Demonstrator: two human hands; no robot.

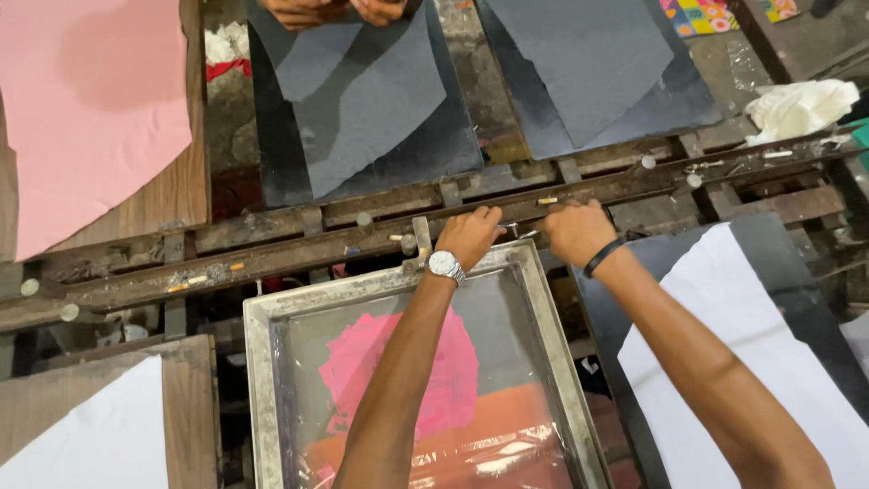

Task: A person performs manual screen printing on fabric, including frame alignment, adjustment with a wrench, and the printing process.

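at the far left a pink cloth (86, 100) lies flat on a wooden board (172, 195), and below it a white cloth (95, 444) covers another board. a long rusty metal rail (299, 249) runs across the counter from left to right. in the lower middle stands a metal printing frame (380, 290), its mesh showing a pink shape (348, 367) and orange ink under it; the frame's far edge is just beside the rail. the person's left hand (469, 237), with a silver watch (445, 265) on the wrist, rests on this far edge, the grip curled together near a small bracket (418, 243), but whether it really clamps something cannot be told. the right hand (577, 232), with a black band (604, 256), is closed at the rail, touching it; what it pinches is hidden. above, two grey cloths (371, 91) lie on dark plates, and another person's hands (335, 11) touch the nearer one. at the right lie a white cloth on a dark plate (751, 335) and a crumpled white rag (801, 107). a risk, as it seems: if the frame slides while both hands are at the rail, wet ink may smear, or fingers may be caught between frame and rail.
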